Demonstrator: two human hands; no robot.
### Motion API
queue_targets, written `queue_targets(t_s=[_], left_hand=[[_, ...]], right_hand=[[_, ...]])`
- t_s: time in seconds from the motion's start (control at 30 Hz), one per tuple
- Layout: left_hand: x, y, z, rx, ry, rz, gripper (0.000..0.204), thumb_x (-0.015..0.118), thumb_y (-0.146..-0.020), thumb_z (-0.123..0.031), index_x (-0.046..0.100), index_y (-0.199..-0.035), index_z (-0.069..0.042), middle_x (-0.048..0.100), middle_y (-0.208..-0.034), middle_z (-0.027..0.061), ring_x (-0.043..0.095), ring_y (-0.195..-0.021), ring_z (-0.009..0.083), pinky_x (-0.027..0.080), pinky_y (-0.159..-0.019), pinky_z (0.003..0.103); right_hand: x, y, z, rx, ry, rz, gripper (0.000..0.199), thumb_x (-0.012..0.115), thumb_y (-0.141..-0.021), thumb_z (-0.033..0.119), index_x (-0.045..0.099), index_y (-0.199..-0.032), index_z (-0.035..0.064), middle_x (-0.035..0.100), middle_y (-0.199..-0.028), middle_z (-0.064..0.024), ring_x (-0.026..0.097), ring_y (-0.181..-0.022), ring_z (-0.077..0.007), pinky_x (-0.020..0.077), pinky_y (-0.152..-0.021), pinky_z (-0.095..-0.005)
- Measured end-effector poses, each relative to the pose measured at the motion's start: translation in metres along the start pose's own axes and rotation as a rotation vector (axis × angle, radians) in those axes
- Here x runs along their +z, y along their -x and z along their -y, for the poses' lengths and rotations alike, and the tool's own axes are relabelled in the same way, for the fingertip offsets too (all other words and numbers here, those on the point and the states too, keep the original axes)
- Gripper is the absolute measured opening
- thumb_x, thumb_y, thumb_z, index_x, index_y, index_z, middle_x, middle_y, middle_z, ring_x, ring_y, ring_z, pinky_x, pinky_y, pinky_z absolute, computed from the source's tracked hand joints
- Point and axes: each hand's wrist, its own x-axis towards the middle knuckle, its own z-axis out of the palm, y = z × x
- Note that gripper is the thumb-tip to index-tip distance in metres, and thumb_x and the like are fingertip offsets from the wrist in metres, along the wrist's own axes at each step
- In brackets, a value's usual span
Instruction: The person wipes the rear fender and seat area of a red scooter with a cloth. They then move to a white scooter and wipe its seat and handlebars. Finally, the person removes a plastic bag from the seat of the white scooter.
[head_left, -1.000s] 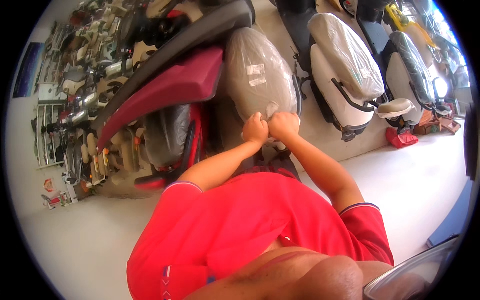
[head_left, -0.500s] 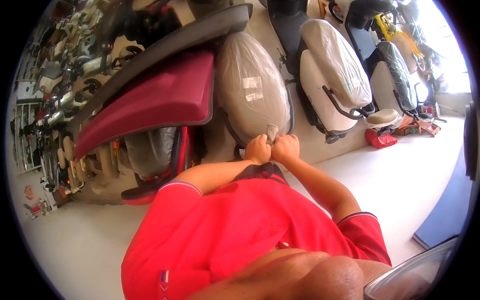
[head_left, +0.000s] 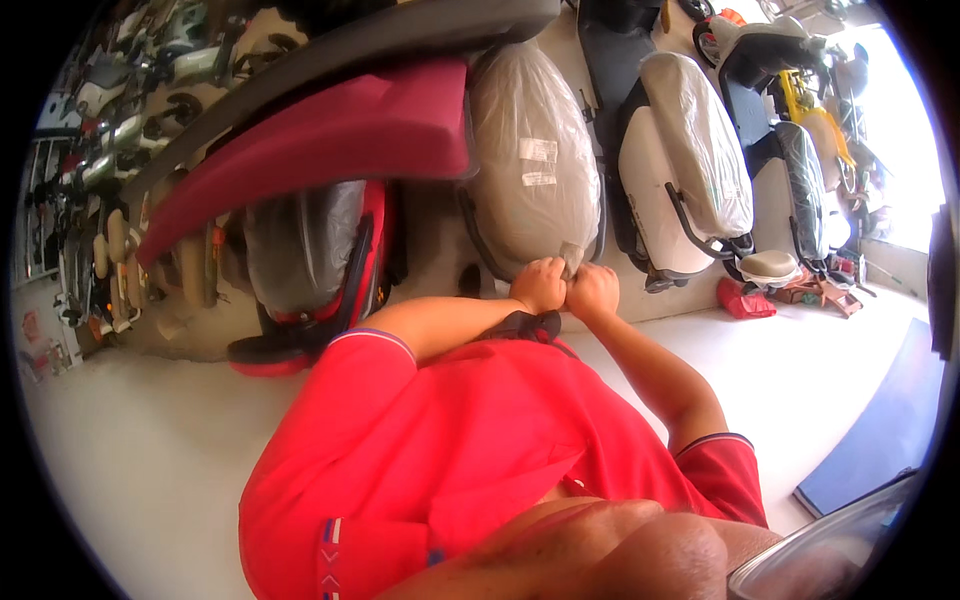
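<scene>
A scooter seat in a clear plastic cover [head_left: 535, 190] lies in front of me, with two white labels on it. At its near end my left hand [head_left: 540, 285] is closed, the fingers curled in. Right beside it my right hand [head_left: 593, 291] is closed too, and the two fists almost touch. A bunched greyish tip [head_left: 571, 258] sticks up between them; it looks like the gathered end of the plastic cover. The fingertips are hidden behind the knuckles. Black grab rails [head_left: 480, 240] curve along both sides of the seat.
A maroon panel with a dark rim [head_left: 320, 150] juts in at the left, above a red scooter [head_left: 375, 240]. To the right stand a white scooter with a wrapped seat [head_left: 695, 150] and another scooter [head_left: 800, 190]. A red bag [head_left: 745, 298] and a blue mat [head_left: 880, 420] lie on the floor.
The view has shifted, so the seats and my hands sit farther right in the picture. Both hands stay closed together at the near end of the seat.
</scene>
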Motion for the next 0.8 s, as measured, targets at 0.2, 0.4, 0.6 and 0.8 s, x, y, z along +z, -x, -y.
queue_targets(t_s=[0.2, 0.4, 0.6, 0.8], left_hand=[[-0.012, -0.014, -0.008, -0.046, -0.004, 0.034, 0.013, 0.051, -0.078, -0.016, 0.055, -0.084, -0.005, 0.063, -0.086, 0.0185, 0.059, -0.085, 0.0408, 0.047, -0.076, 0.053], [-0.037, -0.034, -0.021, -0.151, 0.095, 0.000, 0.020, 0.052, -0.076, -0.016, 0.061, -0.089, -0.003, 0.066, -0.094, 0.0226, 0.062, -0.089, 0.0416, 0.048, -0.079, 0.050], [-0.056, -0.037, -0.034, -0.224, 0.070, 0.019, 0.025, 0.052, -0.077, -0.018, 0.064, -0.092, -0.002, 0.068, -0.093, 0.0201, 0.064, -0.089, 0.0378, 0.049, -0.080, 0.048], [-0.051, -0.030, -0.002, -0.314, 0.300, -0.071, 0.027, 0.053, -0.077, -0.019, 0.067, -0.096, -0.005, 0.068, -0.099, 0.0198, 0.064, -0.095, 0.0377, 0.049, -0.084, 0.048]], right_hand=[[-0.008, -0.015, 0.002, 0.038, -0.011, 0.020, 0.022, 0.055, -0.074, 0.025, 0.064, -0.068, 0.0063, 0.067, -0.077, -0.0147, 0.063, -0.077, -0.0349, 0.0460, -0.079, -0.0439], [-0.039, -0.041, 0.021, 0.215, -0.013, 0.196, 0.030, 0.056, -0.080, 0.033, 0.070, -0.082, 0.0062, 0.069, -0.087, -0.0187, 0.065, -0.085, -0.0374, 0.0490, -0.079, -0.0479], [-0.044, -0.048, 0.024, 0.140, 0.118, 0.127, 0.032, 0.052, -0.081, 0.035, 0.070, -0.085, 0.0091, 0.068, -0.089, -0.0186, 0.064, -0.087, -0.0384, 0.0492, -0.077, -0.0480], [-0.042, -0.047, 0.013, 0.098, 0.071, 0.053, 0.031, 0.050, -0.079, 0.029, 0.074, -0.090, 0.0125, 0.069, -0.092, -0.0168, 0.064, -0.087, -0.0376, 0.0493, -0.078, -0.0475]])
